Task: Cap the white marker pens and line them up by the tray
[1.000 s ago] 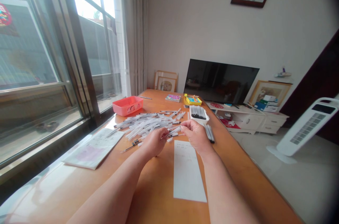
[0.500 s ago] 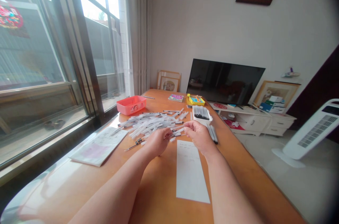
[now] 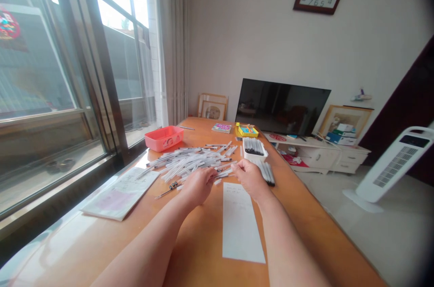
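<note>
My left hand (image 3: 201, 184) is closed, its thumb and fingers pinched at the near edge of a pile of clear pen barrels (image 3: 195, 162). Opposite it, my right hand (image 3: 250, 177) is closed too, fingertips pinched and pointing left. A slim pen (image 3: 224, 171) spans the small gap between both sets of fingertips; its ends are hidden by my fingers. Below my hands lies a long white paper strip (image 3: 241, 228) with faint handwriting. Several black pen tips (image 3: 173, 185) and a thin refill (image 3: 163, 194) lie left of my left hand.
A white box (image 3: 254, 157) of black-ended pens stands beyond my right hand, with more capped pens (image 3: 267, 174) beside it. A red plastic basket (image 3: 164, 138) sits at the far left. A notebook (image 3: 120, 194) lies left. Further back are a yellow box (image 3: 248, 131) and a booklet (image 3: 222, 128).
The view has shifted slightly, so the room appears a little lower and further left. Both hands stay pinched close together, and the pale tube between them shows less clearly now.
</note>
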Available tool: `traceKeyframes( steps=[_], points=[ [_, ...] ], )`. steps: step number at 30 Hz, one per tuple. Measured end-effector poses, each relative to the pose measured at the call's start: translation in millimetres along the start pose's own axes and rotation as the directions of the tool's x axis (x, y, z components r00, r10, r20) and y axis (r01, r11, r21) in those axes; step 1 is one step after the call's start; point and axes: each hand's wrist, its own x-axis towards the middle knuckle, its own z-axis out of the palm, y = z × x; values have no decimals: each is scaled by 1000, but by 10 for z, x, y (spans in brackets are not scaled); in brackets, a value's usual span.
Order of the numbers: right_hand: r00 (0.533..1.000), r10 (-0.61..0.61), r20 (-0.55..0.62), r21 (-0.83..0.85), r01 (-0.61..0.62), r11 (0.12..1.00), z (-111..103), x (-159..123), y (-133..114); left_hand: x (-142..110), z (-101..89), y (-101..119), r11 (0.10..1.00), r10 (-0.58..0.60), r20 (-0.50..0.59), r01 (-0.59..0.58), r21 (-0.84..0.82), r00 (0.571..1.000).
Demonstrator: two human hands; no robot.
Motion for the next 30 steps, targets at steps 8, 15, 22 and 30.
traceKeyframes(
  steps=[8, 15, 22, 30],
  points=[
    [993, -94, -66, -374, 62, 925, 35, 8, -9, -4, -26, 27, 999, 53, 6, -53, -2, 999],
    [987, -116, -112, -246, 86, 965, 69, -14, -37, 6, -33, 16, 999, 28, 7, -28, -40, 1000],
    [999, -27, -41, 77, 30, 997, 197, 47, 75, 30, -41, -22, 1000, 1, 12, -1, -18, 1000],
    [970, -66, -234, 63, 83, 995, 222, 40, 25, 61, -38, 39, 999, 5, 15, -4, -34, 1000]
  ],
)
